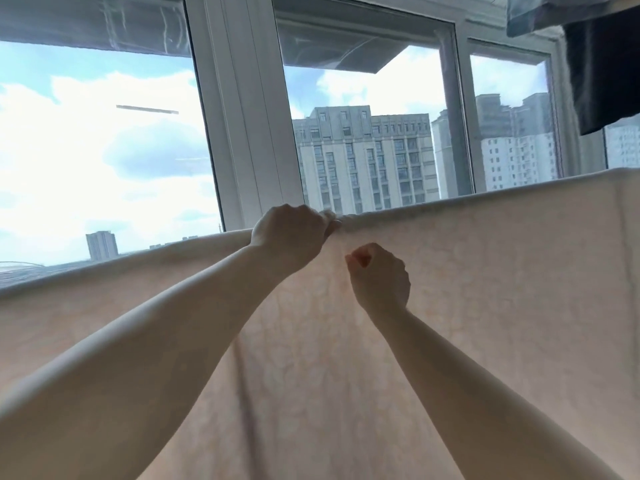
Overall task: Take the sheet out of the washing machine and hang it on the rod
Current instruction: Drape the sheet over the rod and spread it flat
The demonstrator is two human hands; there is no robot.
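Bright daylight floods in through the window (104, 140) ahead of me, washing out the clouds. It shines through the sheet (485, 271), which glows pale peach, while my forearms are backlit and shaded. The wide lens bends the window frames, and the picture is slightly soft throughout.

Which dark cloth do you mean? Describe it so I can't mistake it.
Start at the big window, then go to the top right corner. The dark cloth hangs there, above the pale sheet; it is near-black, unlike the blue-grey fabric beside it.
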